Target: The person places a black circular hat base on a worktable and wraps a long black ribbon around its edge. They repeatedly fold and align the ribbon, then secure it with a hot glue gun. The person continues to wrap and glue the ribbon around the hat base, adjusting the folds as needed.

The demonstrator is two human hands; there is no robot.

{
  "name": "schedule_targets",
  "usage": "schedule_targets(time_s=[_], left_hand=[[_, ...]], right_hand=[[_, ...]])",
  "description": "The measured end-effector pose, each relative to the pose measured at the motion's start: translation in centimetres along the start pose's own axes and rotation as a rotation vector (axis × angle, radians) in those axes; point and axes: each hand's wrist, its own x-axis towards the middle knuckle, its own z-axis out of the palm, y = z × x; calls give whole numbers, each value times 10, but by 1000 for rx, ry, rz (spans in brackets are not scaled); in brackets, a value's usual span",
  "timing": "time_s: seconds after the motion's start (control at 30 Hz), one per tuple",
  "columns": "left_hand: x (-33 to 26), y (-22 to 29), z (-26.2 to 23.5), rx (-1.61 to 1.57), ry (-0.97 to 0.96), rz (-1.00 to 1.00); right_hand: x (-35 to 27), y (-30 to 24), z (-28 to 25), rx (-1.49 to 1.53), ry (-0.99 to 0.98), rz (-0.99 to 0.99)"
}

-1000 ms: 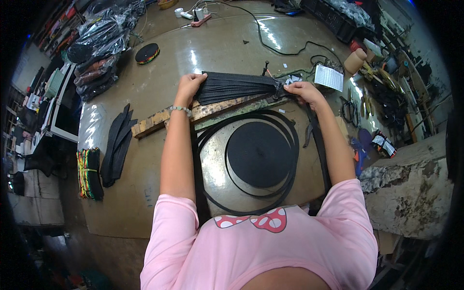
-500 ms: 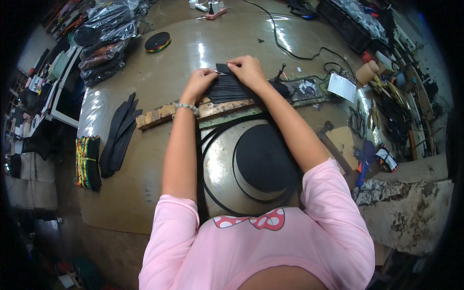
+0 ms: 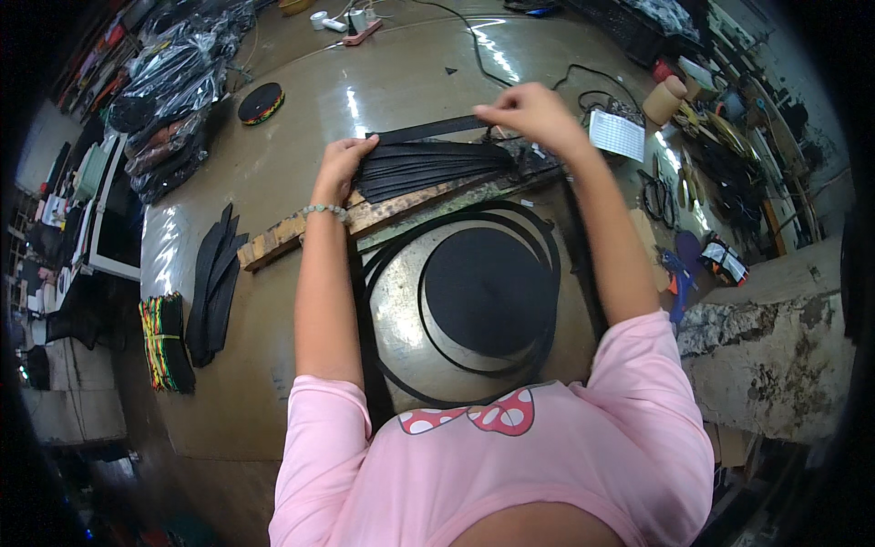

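A single black strip (image 3: 428, 129) stretches between my two hands over the table. Its left end is pinched by my left hand (image 3: 337, 169), which wears a beaded bracelet. My right hand (image 3: 538, 114), fingers closed, grips the strip near its right end. Just below lies a fanned pile of black strips (image 3: 433, 169), beside my left fingers. The pile rests along a worn wooden bar (image 3: 387, 216). Close to my body sits a large roll of black strap (image 3: 488, 292) with loose outer loops around it.
More black strips (image 3: 214, 287) and a banded bundle with coloured edges (image 3: 162, 342) lie at the left. Beyond are plastic-wrapped goods (image 3: 173, 100) and a small black roll (image 3: 262, 104). A white paper sheet (image 3: 618, 135), scissors (image 3: 658, 196) and a thread cone (image 3: 665, 98) sit at the right.
My right hand has moved right, away from my left, and the black strip now spans between them. My left hand has shifted slightly left in the picture. The view has shifted a little.
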Motion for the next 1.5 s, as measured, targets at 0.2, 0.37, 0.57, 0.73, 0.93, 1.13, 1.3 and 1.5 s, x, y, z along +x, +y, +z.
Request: schedule_targets(time_s=[0.2,0.37,0.57,0.73,0.93,1.13,1.3,1.5], left_hand=[[-5,6,2,-1,-20,-44],[-5,5,2,36,12,-17],[6,-7,-6,102,-4,69],[-7,7,7,609,376,553],[-62,22,71,1180,-221,896],[-91,7,81,1165,-97,923],[-103,1,80,1226,0,1006],[-116,20,50,1000,-24,720]], right_hand=[[-45,71,-10,367,-64,362],[-54,93,22,369,18,297],[-52,103,3,-130,16,305],[-64,95,-46,51,288,144],[-73,78,-59,-87,372,136],[-73,86,-64,-214,377,132],[-71,80,-64,-270,409,119],[-66,87,-60,-203,338,100]])
